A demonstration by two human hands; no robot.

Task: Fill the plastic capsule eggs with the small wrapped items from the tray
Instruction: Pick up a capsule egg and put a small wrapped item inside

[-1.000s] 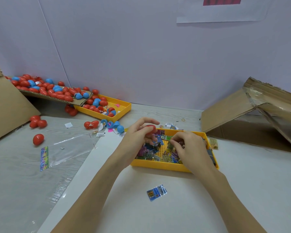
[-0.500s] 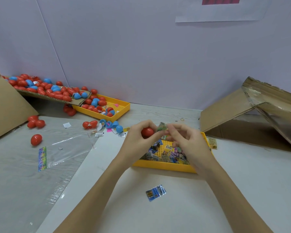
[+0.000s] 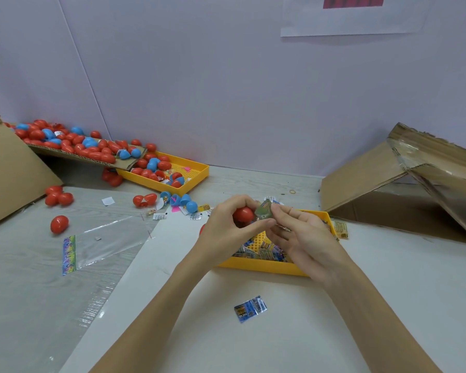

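gripping a red egg half (image 3: 243,214), left hand (image 3: 226,235) hides its rim, right hand (image 3: 301,238) fingers pinching a blurred green packet (image 3: 264,211)

Bare table surface (image 3: 280,343) lies near, broken only by a blue wrapped packet (image 3: 250,309). Just beyond it the yellow tray (image 3: 264,266) of wrapped items blocks the middle, with both hands above it. To the right, a tipped cardboard box (image 3: 404,181) closes off the far right. To the left, a clear plastic bag (image 3: 105,240) lies flat, with a loose red egg (image 3: 59,224) beside it. Far left, a second yellow tray (image 3: 197,173) and a cardboard flap (image 3: 73,156) heaped with eggs fill the corner.
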